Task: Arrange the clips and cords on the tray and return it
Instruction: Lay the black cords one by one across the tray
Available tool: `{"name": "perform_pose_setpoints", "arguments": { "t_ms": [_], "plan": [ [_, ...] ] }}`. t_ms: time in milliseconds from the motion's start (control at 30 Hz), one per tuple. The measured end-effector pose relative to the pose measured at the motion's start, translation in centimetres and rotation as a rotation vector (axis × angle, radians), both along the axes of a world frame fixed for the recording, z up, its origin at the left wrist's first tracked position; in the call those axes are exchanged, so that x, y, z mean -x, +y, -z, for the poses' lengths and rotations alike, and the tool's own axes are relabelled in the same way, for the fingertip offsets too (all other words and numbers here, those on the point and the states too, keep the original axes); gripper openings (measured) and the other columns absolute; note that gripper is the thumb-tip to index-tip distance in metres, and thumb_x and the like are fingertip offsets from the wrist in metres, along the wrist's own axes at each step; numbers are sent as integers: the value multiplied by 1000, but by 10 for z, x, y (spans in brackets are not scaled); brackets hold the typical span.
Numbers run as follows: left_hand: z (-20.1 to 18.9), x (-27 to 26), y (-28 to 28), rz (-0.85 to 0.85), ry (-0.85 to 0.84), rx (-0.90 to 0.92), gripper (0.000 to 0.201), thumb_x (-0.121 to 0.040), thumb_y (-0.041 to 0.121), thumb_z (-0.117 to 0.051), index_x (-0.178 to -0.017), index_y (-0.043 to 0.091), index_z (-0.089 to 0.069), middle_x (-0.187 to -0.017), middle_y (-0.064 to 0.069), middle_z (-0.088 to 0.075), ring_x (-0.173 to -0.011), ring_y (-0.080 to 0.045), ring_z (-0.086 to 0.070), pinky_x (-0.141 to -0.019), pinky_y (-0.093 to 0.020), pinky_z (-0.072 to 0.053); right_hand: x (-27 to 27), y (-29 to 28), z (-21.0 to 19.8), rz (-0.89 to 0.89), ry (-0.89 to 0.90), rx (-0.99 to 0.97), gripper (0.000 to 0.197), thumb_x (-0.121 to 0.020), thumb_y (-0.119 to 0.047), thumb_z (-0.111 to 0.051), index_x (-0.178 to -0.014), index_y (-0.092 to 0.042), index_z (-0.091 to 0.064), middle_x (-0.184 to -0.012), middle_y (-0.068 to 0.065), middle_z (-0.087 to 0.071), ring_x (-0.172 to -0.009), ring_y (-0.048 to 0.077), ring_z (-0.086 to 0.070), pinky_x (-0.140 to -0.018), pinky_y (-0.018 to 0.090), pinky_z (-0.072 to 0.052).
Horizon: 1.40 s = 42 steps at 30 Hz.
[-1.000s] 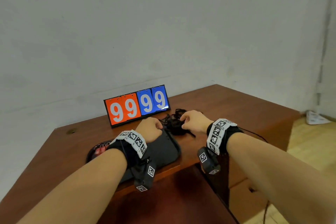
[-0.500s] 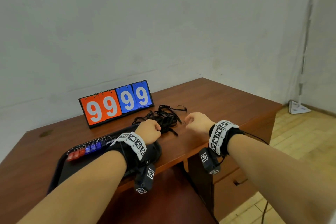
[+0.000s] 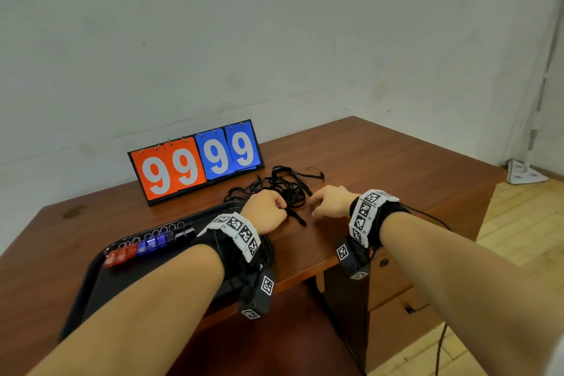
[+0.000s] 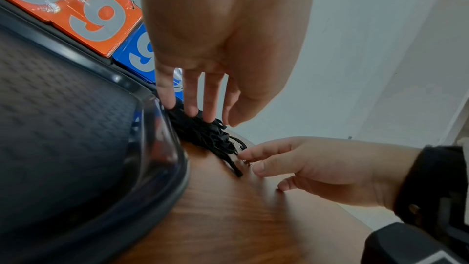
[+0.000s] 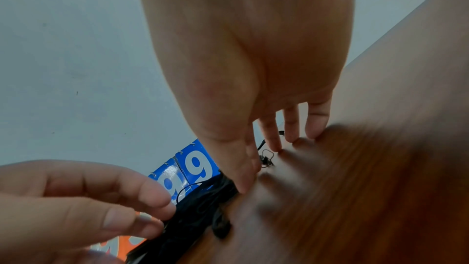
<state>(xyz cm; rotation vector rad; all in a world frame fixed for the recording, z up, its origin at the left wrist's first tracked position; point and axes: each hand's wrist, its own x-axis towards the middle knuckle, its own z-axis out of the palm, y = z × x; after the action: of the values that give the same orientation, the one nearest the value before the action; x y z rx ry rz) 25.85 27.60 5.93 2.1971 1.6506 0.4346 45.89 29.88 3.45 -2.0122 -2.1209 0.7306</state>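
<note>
A black tray (image 3: 100,278) lies on the left of the wooden table (image 3: 381,168). Red, blue and black clips (image 3: 146,246) stand in a row along its far rim. A tangle of black cords (image 3: 283,183) lies on the table just past the tray's right end. My left hand (image 3: 267,207) has its fingers curled down onto the near part of the cords (image 4: 203,131), beside the tray's rim (image 4: 157,127). My right hand (image 3: 328,204) is just right of the tangle. Its fingers (image 5: 291,127) are loose, with the tips on the wood by a cord end.
An orange and blue flip scoreboard (image 3: 195,162) reading 99 99 stands behind the tray and cords, against the wall. The table's right edge drops to a drawer front (image 3: 393,284) and a wooden floor. A white stand base (image 3: 525,172) sits on the floor at far right.
The cords went from a tight clump under both hands to a looser tangle. My right hand came off the clump to its right side. My left hand stayed on the cords.
</note>
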Motion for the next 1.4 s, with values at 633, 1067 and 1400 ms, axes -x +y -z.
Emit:
{"name": "perform_pose_setpoints", "arguments": {
  "t_ms": [633, 1067, 1400],
  "plan": [
    [-4, -45, -16, 95, -157, -41, 39, -87, 20, -68, -123, 24, -54, -90, 4, -62, -74, -9, -59, -65, -22, -44, -21, -53, -44, 127, 740, -125, 12, -89, -2, -65, -95, 4, -74, -76, 12, -70, -53, 6, -62, -55, 17, -51],
    [-33, -75, -25, 76, -520, 32, 26, -102, 25, -46, -94, 15, -68, -87, -4, -72, -68, -15, -66, -65, -31, -53, -43, -73, -62, 203, 903, -203, 20, -93, -7, -59, -112, -10, -66, -104, 13, -71, -78, 17, -66, -61, 27, -52],
    [-82, -46, -27, -47, -974, 137, 26, -103, 17, -42, -113, 6, -64, -87, -8, -69, -67, -17, -64, -59, -28, -50, 5, -58, -73, -36, 849, -380, 48, -87, -8, -62, -134, -19, -56, -124, -7, -62, -114, 6, -58, -92, 24, -48]
  ]
}}
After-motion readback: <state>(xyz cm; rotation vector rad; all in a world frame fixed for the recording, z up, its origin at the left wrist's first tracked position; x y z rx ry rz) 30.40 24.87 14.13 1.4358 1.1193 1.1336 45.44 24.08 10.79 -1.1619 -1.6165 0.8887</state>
